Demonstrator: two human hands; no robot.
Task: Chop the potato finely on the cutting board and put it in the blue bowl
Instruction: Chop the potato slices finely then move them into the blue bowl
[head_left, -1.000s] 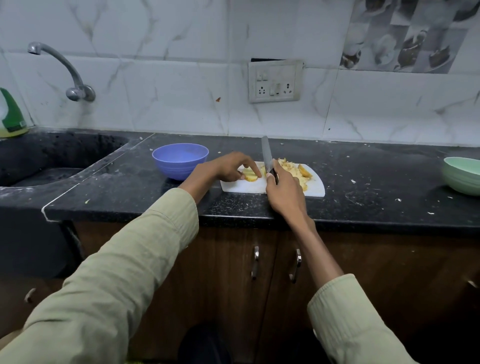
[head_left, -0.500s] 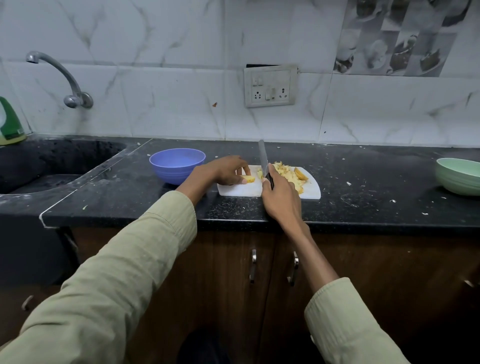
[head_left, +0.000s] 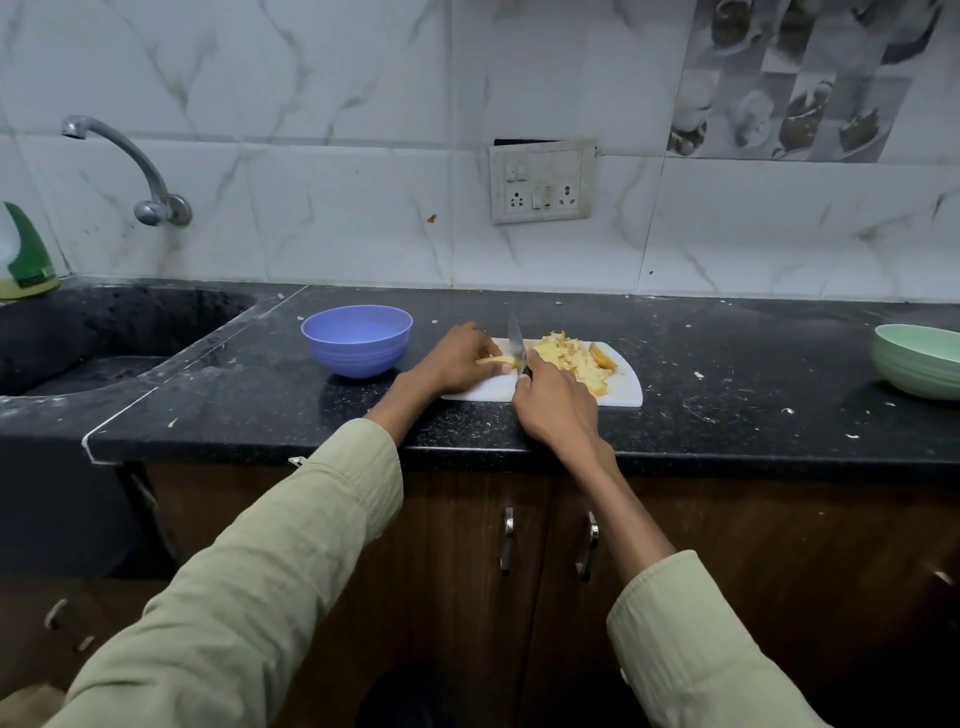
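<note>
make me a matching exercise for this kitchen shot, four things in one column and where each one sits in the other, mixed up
Things:
1. blue bowl
2. green bowl
3. knife
4. chopped potato

Places:
A. in the right hand, blade over the cutting board
B. far right of the counter
C. piled on the board, right of the blade
D. on the counter, left of the board

Pairs: 1-D, 2-B, 3-A, 4-C

Knife (head_left: 516, 340) lower, into potato piece (head_left: 496, 360).
</note>
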